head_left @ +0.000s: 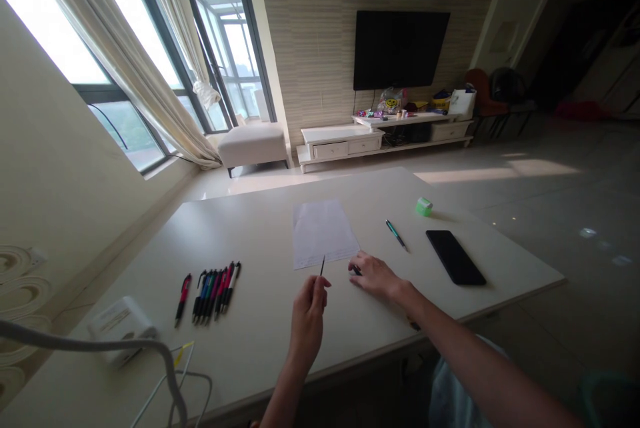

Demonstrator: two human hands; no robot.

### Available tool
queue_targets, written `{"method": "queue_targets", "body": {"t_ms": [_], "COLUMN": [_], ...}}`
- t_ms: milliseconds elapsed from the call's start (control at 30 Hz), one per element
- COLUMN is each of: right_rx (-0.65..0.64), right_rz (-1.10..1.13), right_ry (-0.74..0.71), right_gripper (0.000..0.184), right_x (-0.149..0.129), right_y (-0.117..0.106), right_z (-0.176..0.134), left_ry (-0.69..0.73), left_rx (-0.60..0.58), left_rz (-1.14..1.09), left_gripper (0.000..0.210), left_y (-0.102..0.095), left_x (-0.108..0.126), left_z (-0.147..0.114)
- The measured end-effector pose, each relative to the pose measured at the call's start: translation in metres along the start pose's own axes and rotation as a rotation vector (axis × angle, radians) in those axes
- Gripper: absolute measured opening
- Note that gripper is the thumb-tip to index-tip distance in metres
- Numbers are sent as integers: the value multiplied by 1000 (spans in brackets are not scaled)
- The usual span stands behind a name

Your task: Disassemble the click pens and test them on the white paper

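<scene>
My left hand is closed in a pinch, holding a thin dark stick that looks like a pen refill; it points up, slightly tilted. To its right, my right hand rests low over the table, its fingers curled around a small dark piece that looks like part of a pen. Most of that piece is hidden by the fingers. Just beyond both hands lies a white sheet of paper with faint lines of writing along its near edge. A teal pen lies to the right of the paper.
On the white table, several pens lie in a row at left, with a red pen beside them. A white box-shaped device and cables are near left. A black phone and green box are at right.
</scene>
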State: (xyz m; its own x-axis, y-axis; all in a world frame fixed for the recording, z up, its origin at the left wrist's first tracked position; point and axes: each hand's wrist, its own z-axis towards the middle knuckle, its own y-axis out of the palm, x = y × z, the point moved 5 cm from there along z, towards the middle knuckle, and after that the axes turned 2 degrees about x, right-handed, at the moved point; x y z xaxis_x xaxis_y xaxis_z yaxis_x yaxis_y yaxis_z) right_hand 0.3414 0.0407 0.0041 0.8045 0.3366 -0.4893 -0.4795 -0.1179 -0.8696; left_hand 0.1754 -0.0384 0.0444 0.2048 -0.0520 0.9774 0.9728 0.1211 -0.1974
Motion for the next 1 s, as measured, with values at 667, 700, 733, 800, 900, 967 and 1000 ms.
{"method": "queue_targets", "body": {"t_ms": [667, 700, 733, 800, 900, 967, 1000], "right_rx": [445, 435, 427, 410, 407, 422, 427], "right_rz": [1127, 1124, 1116, 1095, 1073, 1067, 1066], "right_ry": [3, -5, -13, -24, -25, -17, -15], "right_gripper": [20, 19, 19, 17, 17, 18, 19], "right_x": [-50, -51, -52, -55, -55, -54, -54], "right_y": [-42, -43, -43, -44, -45, -45, -45], "right_z": [-14, -14, -14, -14, -14, -14, -14], "left_ry": [16, 16, 16, 16, 15, 11, 8], "left_rx": [-74, -76, -76, -77, -78, -79, -82], "left_rz": [106, 108, 109, 112, 113, 116, 116], "left_gripper": [36, 36, 35, 34, 34, 34, 34], "left_y": [14, 14, 14, 14, 14, 14, 14], "left_x": [-9, -10, -10, -10, -9, -9, -9], "left_z": [-4, -4, -4, -4, -3, -3, -3]}}
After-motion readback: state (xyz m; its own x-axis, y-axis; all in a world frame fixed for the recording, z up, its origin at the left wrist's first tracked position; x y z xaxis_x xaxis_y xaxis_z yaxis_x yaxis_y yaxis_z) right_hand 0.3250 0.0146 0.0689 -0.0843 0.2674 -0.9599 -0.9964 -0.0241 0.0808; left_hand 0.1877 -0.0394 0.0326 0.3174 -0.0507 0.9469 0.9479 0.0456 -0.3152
